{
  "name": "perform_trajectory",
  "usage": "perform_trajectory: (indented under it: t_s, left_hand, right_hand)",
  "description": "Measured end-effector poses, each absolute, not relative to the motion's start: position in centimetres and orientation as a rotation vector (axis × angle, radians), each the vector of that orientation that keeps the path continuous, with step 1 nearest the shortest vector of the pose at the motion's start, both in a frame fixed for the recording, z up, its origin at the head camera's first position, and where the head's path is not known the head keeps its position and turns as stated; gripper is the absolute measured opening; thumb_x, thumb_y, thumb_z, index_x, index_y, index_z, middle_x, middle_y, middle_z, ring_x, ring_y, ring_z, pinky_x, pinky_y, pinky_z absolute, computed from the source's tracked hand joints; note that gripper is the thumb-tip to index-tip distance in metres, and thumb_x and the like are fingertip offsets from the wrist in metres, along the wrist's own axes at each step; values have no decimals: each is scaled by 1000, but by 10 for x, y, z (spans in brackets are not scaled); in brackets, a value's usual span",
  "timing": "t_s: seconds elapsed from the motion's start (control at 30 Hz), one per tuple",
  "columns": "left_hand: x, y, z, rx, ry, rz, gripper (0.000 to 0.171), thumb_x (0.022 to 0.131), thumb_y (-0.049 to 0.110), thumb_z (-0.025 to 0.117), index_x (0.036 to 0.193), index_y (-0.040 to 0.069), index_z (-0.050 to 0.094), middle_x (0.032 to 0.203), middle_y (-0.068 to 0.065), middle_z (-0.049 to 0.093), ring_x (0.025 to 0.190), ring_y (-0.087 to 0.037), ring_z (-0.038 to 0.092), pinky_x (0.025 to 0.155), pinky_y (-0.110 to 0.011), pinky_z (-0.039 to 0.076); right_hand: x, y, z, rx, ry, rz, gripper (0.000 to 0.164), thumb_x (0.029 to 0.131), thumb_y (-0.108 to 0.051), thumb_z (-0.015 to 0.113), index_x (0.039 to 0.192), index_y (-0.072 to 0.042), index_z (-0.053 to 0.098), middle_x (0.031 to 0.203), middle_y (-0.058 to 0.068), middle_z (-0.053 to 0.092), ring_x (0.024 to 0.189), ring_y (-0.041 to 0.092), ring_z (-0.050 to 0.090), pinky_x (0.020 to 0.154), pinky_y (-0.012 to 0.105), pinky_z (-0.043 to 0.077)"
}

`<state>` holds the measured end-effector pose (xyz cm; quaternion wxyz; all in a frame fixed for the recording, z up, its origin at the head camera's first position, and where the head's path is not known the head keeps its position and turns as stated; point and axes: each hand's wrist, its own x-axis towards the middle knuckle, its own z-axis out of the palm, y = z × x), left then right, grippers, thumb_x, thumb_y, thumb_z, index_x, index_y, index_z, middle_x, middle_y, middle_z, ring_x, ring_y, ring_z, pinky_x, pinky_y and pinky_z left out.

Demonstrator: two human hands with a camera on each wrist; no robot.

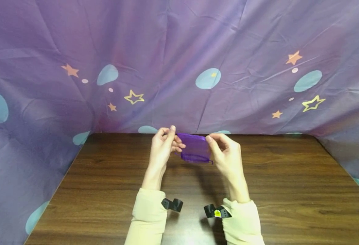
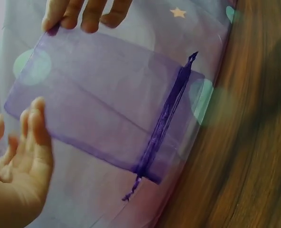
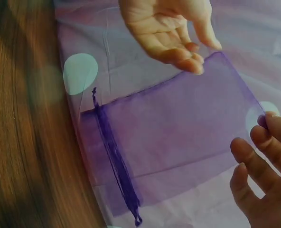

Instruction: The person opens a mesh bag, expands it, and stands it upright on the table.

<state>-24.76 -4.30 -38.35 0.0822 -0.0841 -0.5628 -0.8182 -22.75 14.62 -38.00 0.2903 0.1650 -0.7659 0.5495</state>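
Note:
A sheer purple drawstring pouch [image 1: 194, 144] is held up above the table, its gathered drawstring end hanging lowest. My right hand [image 1: 228, 153] pinches one upper corner between thumb and fingers. At the pouch's other side is my left hand [image 1: 161, 148], thumb raised and apart from the fingers. In the left wrist view, the fingertips [image 2: 37, 109] of that hand overlap the pouch's edge; whether they touch it I cannot tell. The dark drawstring [image 3: 117, 166] crosses the pouch near its mouth, with a short cord end on each side. The pouch looks flat.
A dark wood-grain table [image 1: 106, 190] lies beneath both hands. Purple cloth [image 1: 167, 44] with stars and pale blobs hangs behind it and at the sides. Black camera mounts [image 1: 174, 205] sit at both wrists, against light sleeves [image 1: 150, 211].

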Motion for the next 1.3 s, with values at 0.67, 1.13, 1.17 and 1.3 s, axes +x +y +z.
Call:
perform_trajectory:
  t_s: [0.67,1.13,1.17,1.3]
  left_hand:
    - [-243,-45,-383,-368,-2066,-2355,22,101,6,50,102,-12,63,91,-28,68,67,-17,69,53,-24,52]
    - [-241,-36,-382,-648,-2130,-2150,19,93,11,67,81,-4,62,68,-8,65,54,-17,59,53,-41,53]
    - [-241,-36,-382,-652,-2118,-2158,20,93,10,67,80,-4,61,66,-7,65,53,-17,58,52,-43,52]
    - [-241,-37,-384,-673,-2051,-2236,22,93,8,67,77,-5,58,63,-8,63,50,-17,56,49,-39,51]
  right_hand:
    - [-223,154,-381,622,-2382,1356,7,93,-14,68,93,-9,73,71,-1,65,57,11,55,51,27,44]
    - [-221,141,-371,758,-2414,1655,20,99,-18,60,110,-4,68,96,6,71,83,20,68,73,34,55]
    - [-221,140,-371,780,-2404,1668,18,99,-17,60,109,-4,68,96,5,71,85,19,68,75,33,55]
    - [-221,137,-369,812,-2352,1717,12,98,-10,60,100,-1,68,91,7,70,81,20,66,71,29,54]
